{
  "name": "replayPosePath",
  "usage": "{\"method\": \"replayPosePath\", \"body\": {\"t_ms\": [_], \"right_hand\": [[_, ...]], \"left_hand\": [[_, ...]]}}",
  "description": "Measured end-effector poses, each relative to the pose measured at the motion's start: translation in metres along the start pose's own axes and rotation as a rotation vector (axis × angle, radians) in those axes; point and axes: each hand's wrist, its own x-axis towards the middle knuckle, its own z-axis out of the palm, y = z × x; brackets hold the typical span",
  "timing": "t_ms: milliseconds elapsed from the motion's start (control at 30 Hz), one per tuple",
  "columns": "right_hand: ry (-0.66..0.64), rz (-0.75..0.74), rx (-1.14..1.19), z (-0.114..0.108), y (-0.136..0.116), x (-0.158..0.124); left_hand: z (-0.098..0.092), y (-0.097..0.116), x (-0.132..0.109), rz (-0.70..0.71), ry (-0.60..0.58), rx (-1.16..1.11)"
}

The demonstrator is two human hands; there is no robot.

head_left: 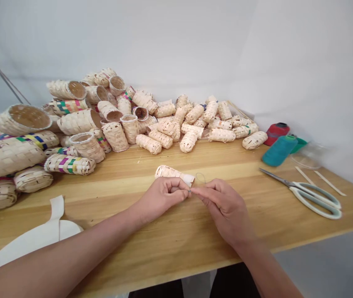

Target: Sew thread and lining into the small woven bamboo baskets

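My left hand and my right hand meet fingertip to fingertip over the middle of the wooden table. Both are closed in a pinch on something thin, a needle or a thread that loops up just behind them. A small woven basket tube with a white cloth edge lies on its side right behind my left fingers.
A big heap of woven baskets fills the back left, smaller tubes the back middle. Teal and red thread spools stand at the right, with scissors, thin strips and white fabric near the front left.
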Motion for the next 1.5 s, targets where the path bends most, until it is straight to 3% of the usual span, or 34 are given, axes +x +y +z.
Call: {"method": "replayPosePath", "body": {"t_ms": [867,1167,1500], "right_hand": [[-0.037,0.118,-0.024,0.0004,-0.0063,0.0021],[0.088,0.065,-0.115,0.0057,-0.006,0.0002],[0.031,0.07,0.024,-0.0021,-0.0087,0.0048]], "left_hand": [[0.0008,-0.0049,-0.0026,0.015,-0.105,0.061],[0.0016,-0.0051,0.0003,0.105,-0.121,0.111],[0.0018,0.001,-0.0016,0.09,-0.028,-0.037]]}}
